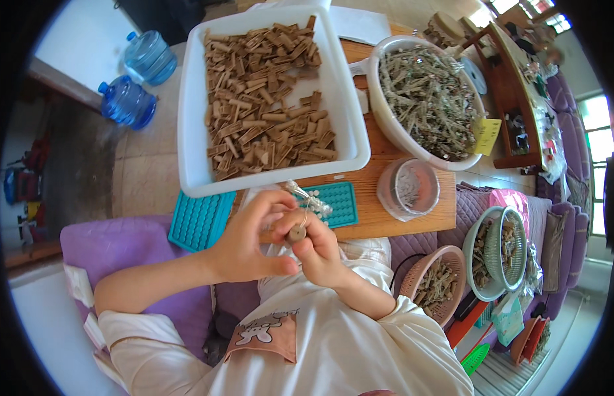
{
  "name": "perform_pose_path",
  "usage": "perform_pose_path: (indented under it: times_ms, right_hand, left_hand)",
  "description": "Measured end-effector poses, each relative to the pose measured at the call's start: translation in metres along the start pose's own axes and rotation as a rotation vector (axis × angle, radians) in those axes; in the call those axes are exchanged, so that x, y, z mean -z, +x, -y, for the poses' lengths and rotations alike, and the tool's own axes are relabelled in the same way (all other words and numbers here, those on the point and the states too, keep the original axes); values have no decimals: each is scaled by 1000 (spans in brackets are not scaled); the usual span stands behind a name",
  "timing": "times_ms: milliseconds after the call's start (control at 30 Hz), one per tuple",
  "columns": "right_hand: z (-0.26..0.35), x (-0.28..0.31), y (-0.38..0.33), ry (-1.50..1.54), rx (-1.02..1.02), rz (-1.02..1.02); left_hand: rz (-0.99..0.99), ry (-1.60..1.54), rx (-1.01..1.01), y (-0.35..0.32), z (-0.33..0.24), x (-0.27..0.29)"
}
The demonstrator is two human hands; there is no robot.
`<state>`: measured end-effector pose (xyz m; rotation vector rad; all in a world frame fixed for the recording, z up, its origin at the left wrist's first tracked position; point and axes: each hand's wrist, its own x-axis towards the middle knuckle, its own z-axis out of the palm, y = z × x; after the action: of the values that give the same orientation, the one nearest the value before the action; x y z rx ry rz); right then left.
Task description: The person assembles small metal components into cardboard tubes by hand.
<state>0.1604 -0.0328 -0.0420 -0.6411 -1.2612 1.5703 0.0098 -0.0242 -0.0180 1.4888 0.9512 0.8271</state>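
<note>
My right hand [319, 254] pinches a small brown cylinder piece [296, 233] upright between its fingers. My left hand [251, 241] meets it from the left, fingertips on a thin silvery pin [305, 212] that rises from the cylinder. Both hands hover above my lap, just in front of a teal grid mould [343, 204] at the near edge of the wooden board [412, 228]. A few more silvery pins lie bunched on that mould just above my fingers.
A white tray [194, 132] of brown cylinder pieces fills the board's left. A white bowl [379, 109] of silvery pins and a small clear cup [409, 188] stand to the right. A second teal mould [200, 221] lies left. Baskets [439, 284] sit at my right, water bottles [132, 99] on the floor.
</note>
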Motion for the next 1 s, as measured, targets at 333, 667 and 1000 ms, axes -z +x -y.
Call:
perform_pose_path:
  times_ms: [333, 667, 1000]
  right_hand:
    - [-6, -14, -5, -311, 344, 81]
    - [-22, -10, -8, 17, 81, 45]
    - [-16, -13, -9, -336, 271, 17]
  left_hand:
    - [56, 202, -150, -6, -14, -6]
    - [43, 114, 96, -2, -12, -4]
    - [145, 200, 48, -7, -12, -2]
